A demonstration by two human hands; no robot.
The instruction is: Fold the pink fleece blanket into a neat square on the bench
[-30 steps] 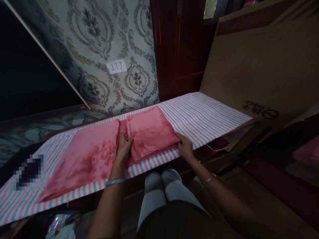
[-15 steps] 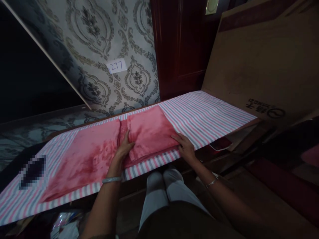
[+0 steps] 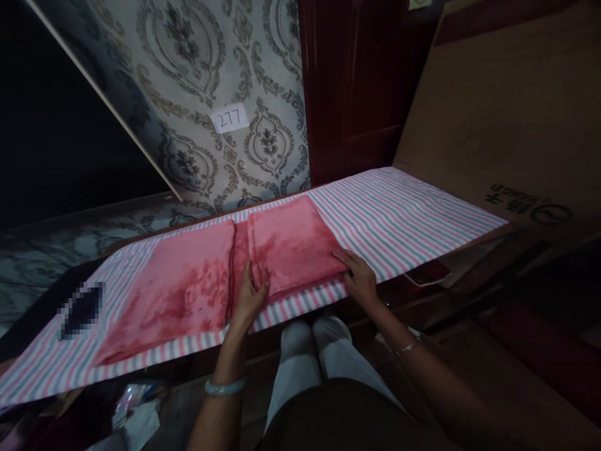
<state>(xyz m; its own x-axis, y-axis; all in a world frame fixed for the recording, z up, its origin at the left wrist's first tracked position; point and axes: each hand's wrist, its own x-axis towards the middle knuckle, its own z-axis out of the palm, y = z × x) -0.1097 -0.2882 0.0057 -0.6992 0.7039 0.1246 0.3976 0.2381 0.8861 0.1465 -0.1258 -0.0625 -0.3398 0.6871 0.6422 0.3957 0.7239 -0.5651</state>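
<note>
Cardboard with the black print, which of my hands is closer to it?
Right. The right hand is left of the cardboard, at the near right corner of the pink cloth; the left hand is farther left, by the inner edge of the cloth's right folded section.

A white paper note (image 3: 230, 118) on the patterned wall (image 3: 192, 81) bears the handwritten number "277" in blue. The cardboard (image 3: 511, 106) at the right carries dark print, upside down here — the brand "YANGZI", two Chinese characters reading 扬子, and a round logo (image 3: 551, 215) beside them.
</note>
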